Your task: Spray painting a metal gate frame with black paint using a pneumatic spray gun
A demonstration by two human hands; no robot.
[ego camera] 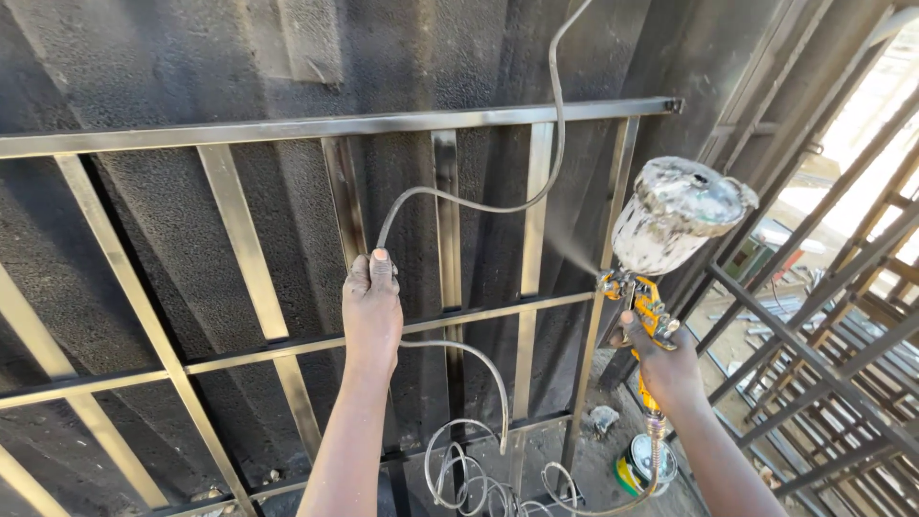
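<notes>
My right hand (667,367) grips a yellow spray gun (645,308) with a paint-crusted white cup (676,213) on top. A fine mist leaves its nozzle toward a vertical bar of a metal grille frame (325,125) leaning on a dark wall. My left hand (372,308) holds up the grey air hose (450,199), which arcs up and right past the top rail. The hose also loops down below that hand to coils (479,479) near the ground.
Stacked metal frames (823,364) stand at the right. A small round tin (639,465) sits on the ground below the gun. The rough black wall (172,67) fills the background behind the grille.
</notes>
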